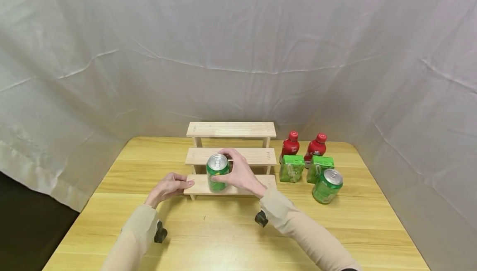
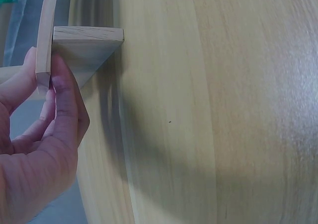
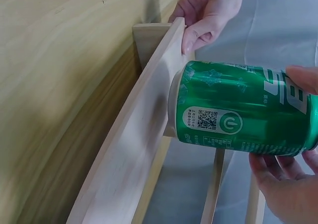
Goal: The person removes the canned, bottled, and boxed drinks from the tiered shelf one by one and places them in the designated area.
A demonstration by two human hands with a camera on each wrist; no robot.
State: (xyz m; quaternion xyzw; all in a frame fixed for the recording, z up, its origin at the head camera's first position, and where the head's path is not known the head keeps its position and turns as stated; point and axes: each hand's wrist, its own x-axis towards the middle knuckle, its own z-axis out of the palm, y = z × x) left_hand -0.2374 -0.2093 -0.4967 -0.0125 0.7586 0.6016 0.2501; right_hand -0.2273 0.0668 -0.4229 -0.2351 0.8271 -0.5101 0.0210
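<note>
A three-step wooden rack point(image 1: 257, 184) stands in the middle of the table. My right hand point(image 1: 241, 172) grips a green drink can point(image 1: 217, 173) upright, thumb on the near side and fingers behind. In the right wrist view the base of the can point(image 3: 223, 107) is right at the top of the lowest step point(image 3: 144, 129). My left hand point(image 1: 171, 187) pinches the left end of that step, and in the left wrist view the thumb and fingers point(image 2: 63, 92) lie on opposite faces of the board point(image 2: 44, 40).
Right of the rack, a second green can point(image 1: 328, 186) stands in front of two green drink cartons point(image 1: 292, 168). Behind the cartons are two red bottles point(image 1: 316, 148). A pale curtain point(image 1: 238, 55) encloses the table point(image 1: 216, 229) at the back and sides.
</note>
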